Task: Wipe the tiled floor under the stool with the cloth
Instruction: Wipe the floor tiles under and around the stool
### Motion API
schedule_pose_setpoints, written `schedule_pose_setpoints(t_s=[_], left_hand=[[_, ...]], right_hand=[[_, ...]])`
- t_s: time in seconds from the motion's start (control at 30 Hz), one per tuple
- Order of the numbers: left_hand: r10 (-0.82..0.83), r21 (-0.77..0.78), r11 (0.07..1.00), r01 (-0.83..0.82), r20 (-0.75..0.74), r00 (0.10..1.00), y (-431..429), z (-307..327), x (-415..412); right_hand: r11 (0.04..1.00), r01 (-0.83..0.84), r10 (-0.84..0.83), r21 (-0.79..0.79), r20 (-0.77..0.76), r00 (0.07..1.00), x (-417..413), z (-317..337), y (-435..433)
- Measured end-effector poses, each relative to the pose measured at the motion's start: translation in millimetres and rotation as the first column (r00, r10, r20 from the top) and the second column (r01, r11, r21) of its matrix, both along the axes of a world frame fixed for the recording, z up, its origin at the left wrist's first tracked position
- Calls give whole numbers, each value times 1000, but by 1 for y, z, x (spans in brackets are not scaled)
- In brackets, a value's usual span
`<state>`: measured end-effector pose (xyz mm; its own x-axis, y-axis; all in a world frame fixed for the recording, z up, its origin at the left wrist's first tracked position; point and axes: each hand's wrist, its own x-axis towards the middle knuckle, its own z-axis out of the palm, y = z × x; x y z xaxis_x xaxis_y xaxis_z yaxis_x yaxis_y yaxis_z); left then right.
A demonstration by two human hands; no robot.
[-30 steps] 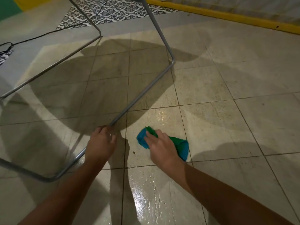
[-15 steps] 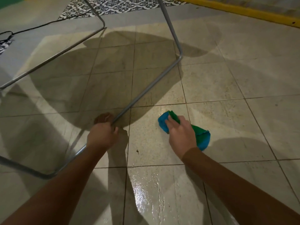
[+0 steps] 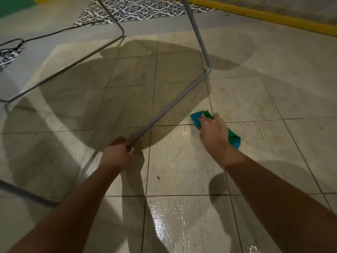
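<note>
Nearest the camera, a wet, glossy patch shone on the tiled floor, between the person's two bare forearms. A small dark speck lay on the tile just beyond that sheen. Farther out, the left hand was curled tight around the lower rail of the stool frame, fingers wrapped over the thin grey metal tube with the thumb closing underneath. To its right and slightly farther away, the right hand pressed down on the cloth, a blue and green rag bunched on the floor; the fingers were bent and spread over it, pinning it flat against the tile rather than lifting it. One blue end of the cloth stuck out past the fingertips and the green end trailed behind the wrist. The cloth sat across a grout line, just outside the rail, near the frame's far right bend. Beyond the hands, the stool's broad shadow darkened the tiles inside the frame. Farther still, a black cable ran along the grey strip of floor, a patterned tile section lay past it, and a yellow band edged the floor's far right side.
</note>
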<state>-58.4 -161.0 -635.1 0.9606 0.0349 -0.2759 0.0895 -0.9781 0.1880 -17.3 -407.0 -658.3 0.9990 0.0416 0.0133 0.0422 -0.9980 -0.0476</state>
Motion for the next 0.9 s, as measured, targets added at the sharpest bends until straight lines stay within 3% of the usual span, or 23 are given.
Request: schedule_pose_setpoints(t_s=[0.1, 0.2, 0.3, 0.47, 0.63, 0.8, 0.9], left_hand=[[3, 2, 1000, -3, 18, 1000, 0, -2, 0], [-2, -12, 1000, 3, 36, 999, 1, -5, 0], [4, -28, 1000, -2, 38, 999, 1, -6, -1], [-5, -69, 998, 5, 6, 1000, 3, -5, -1], [30, -111, 994, -25, 44, 999, 6, -9, -1], [73, -156, 986, -66, 40, 997, 3, -9, -2], [89, -149, 985, -84, 24, 996, 2, -8, -5]], right_hand=[[991, 8, -21, 132, 101, 995, -23, -8, 4], [945, -217, 185, 244, 147, 972, -49, -16, 40], [910, -353, 324, 219, 156, 933, -36, -19, 77], [975, -192, 187, 107, 55, 981, 10, -10, 66], [997, 3, -10, 71, 93, 996, 6, -13, 17], [963, -197, 155, 186, 218, 964, -43, -24, 37], [939, -286, 246, 192, 211, 946, -47, -20, 45]])
